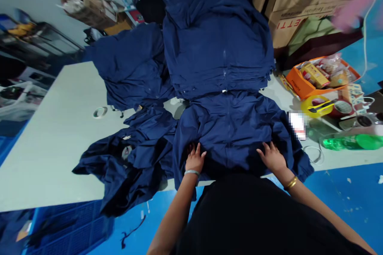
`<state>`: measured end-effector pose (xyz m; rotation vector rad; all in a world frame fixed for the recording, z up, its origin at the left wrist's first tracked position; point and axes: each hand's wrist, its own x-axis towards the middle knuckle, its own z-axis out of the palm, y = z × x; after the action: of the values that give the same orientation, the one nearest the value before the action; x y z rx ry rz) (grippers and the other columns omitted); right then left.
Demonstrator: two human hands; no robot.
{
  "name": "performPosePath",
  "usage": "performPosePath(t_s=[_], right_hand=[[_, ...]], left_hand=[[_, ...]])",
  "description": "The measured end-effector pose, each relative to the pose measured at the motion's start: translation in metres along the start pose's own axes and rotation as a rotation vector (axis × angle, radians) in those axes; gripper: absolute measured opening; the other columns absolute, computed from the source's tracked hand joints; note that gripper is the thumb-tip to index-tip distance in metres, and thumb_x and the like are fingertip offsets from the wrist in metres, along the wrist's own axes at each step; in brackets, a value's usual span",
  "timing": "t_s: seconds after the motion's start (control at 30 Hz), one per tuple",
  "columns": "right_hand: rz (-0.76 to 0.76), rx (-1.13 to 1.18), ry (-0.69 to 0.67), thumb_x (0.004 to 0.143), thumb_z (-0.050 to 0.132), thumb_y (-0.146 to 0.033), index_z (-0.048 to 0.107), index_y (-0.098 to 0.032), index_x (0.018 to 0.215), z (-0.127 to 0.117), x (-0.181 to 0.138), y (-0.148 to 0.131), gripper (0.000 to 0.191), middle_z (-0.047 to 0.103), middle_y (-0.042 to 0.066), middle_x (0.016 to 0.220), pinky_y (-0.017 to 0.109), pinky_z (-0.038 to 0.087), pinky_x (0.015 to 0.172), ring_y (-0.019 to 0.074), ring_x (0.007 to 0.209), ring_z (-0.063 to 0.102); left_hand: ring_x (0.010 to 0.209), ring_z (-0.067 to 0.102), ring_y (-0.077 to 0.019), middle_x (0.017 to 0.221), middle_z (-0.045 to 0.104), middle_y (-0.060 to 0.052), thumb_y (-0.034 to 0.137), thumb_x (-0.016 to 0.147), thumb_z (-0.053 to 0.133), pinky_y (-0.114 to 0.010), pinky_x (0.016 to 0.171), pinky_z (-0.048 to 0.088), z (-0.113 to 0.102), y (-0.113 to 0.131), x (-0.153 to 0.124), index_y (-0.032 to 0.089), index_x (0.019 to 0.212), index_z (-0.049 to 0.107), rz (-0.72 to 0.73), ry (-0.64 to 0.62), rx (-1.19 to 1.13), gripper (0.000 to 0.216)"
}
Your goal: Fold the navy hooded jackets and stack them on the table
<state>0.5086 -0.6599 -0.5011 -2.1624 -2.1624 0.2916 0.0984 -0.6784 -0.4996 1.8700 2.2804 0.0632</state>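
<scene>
A navy zip-front jacket (229, 127) lies spread face up in front of me at the table's near edge. My left hand (195, 159) rests on its left side, fingers spread. On the jacket's right side lies my right hand (271, 157), its fingers apart too. Neither hand grips anything that I can see. Just beyond, a thick stack of folded navy jackets (218, 40) touches the spread one. To the left sits a crumpled navy jacket (134, 159) with a pale label inside, partly hanging over the edge.
More navy garments (131, 63) lie at the back left. A tape roll (100, 112) rests on the pale table (60, 139). On the right are an orange box (302, 87), yellow tape (314, 105), a cutter and a green bottle (356, 142). A blue crate (74, 227) stands below.
</scene>
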Motion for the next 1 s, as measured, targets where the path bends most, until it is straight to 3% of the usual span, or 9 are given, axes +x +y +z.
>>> performPosePath(t_s=[0.1, 0.27, 0.43, 0.57, 0.67, 0.77, 0.83, 0.93, 1.0], right_hand=[[-0.127, -0.012, 0.110, 0.107, 0.036, -0.052, 0.048, -0.021, 0.160, -0.015, 0.020, -0.012, 0.062, 0.034, 0.019, 0.171, 0.063, 0.031, 0.125, 0.0392, 0.160, 0.027], [-0.125, -0.012, -0.063, 0.108, 0.035, -0.049, 0.037, -0.028, 0.166, 0.001, 0.059, -0.021, 0.062, 0.022, 0.012, 0.176, 0.073, 0.027, 0.122, 0.0382, 0.162, 0.021], [-0.110, 0.003, -0.082, 0.107, 0.037, -0.050, 0.037, -0.028, 0.166, 0.011, 0.077, -0.011, 0.063, 0.019, 0.011, 0.177, 0.072, 0.021, 0.125, 0.0370, 0.163, 0.018], [-0.155, 0.038, 0.038, 0.107, 0.038, -0.048, 0.041, -0.028, 0.164, 0.006, 0.063, -0.009, 0.061, 0.020, 0.012, 0.177, 0.074, 0.021, 0.124, 0.0380, 0.162, 0.019], [-0.225, 0.052, 0.138, 0.106, 0.041, -0.043, 0.041, -0.029, 0.164, 0.009, 0.040, -0.011, 0.059, 0.020, 0.012, 0.177, 0.074, 0.019, 0.124, 0.0387, 0.162, 0.019], [-0.232, 0.054, 0.133, 0.105, 0.042, -0.041, 0.041, -0.030, 0.163, 0.014, 0.016, -0.011, 0.059, 0.023, 0.013, 0.176, 0.074, 0.022, 0.123, 0.0388, 0.161, 0.022], [-0.233, 0.040, 0.131, 0.105, 0.042, -0.040, 0.043, -0.029, 0.162, 0.015, 0.005, -0.007, 0.058, 0.026, 0.012, 0.175, 0.072, 0.021, 0.124, 0.0374, 0.161, 0.023], [-0.228, 0.039, 0.156, 0.106, 0.040, -0.039, 0.045, -0.027, 0.161, 0.014, -0.008, 0.005, 0.056, 0.029, 0.012, 0.174, 0.070, 0.021, 0.126, 0.0353, 0.162, 0.024], [-0.203, 0.071, 0.164, 0.107, 0.037, -0.041, 0.046, -0.023, 0.160, 0.015, -0.014, 0.016, 0.057, 0.030, 0.014, 0.174, 0.064, 0.026, 0.127, 0.0345, 0.161, 0.025]], left_hand=[[0.159, 0.032, -0.0332, 0.167, 0.040, -0.022, 0.044, 0.108, 0.042, -0.048, 0.129, 0.031, -0.003, -0.003, 0.005, 0.009, 0.163, 0.042, -0.047, 0.004, -0.025, 0.065], [0.158, 0.035, -0.0336, 0.168, 0.039, -0.022, 0.043, 0.108, 0.041, -0.047, 0.127, 0.035, -0.023, -0.025, 0.012, 0.008, 0.160, 0.047, -0.136, 0.019, -0.003, 0.063], [0.154, 0.041, -0.0360, 0.166, 0.042, -0.022, 0.040, 0.105, 0.050, -0.050, 0.129, 0.031, -0.050, -0.052, 0.013, 0.013, 0.155, 0.055, -0.182, -0.010, 0.034, 0.057], [0.148, 0.048, -0.0336, 0.162, 0.049, -0.019, 0.036, 0.104, 0.052, -0.042, 0.126, 0.036, -0.058, -0.042, -0.009, 0.014, 0.143, 0.067, -0.102, 0.081, -0.015, 0.048], [0.138, 0.057, -0.0317, 0.147, 0.063, -0.017, 0.032, 0.103, 0.054, -0.043, 0.121, 0.042, -0.055, -0.025, -0.036, 0.017, 0.136, 0.070, -0.088, 0.139, -0.066, 0.041], [0.121, 0.067, -0.0303, 0.130, 0.070, -0.018, 0.033, 0.103, 0.054, -0.041, 0.107, 0.052, -0.048, -0.015, -0.060, 0.014, 0.134, 0.068, -0.192, 0.029, -0.135, 0.038], [0.115, 0.071, -0.0320, 0.128, 0.070, -0.023, 0.040, 0.102, 0.059, -0.041, 0.098, 0.055, -0.043, -0.013, -0.068, 0.007, 0.138, 0.061, -0.319, -0.068, -0.151, 0.049], [0.120, 0.070, -0.0368, 0.133, 0.066, -0.031, 0.050, 0.098, 0.065, -0.043, 0.100, 0.054, -0.039, -0.015, -0.068, -0.001, 0.145, 0.051, -0.403, -0.102, -0.111, 0.071], [0.123, 0.068, -0.0377, 0.135, 0.066, -0.030, 0.052, 0.097, 0.065, -0.043, 0.102, 0.052, -0.039, -0.016, -0.062, 0.000, 0.143, 0.053, -0.386, -0.098, -0.109, 0.071]])
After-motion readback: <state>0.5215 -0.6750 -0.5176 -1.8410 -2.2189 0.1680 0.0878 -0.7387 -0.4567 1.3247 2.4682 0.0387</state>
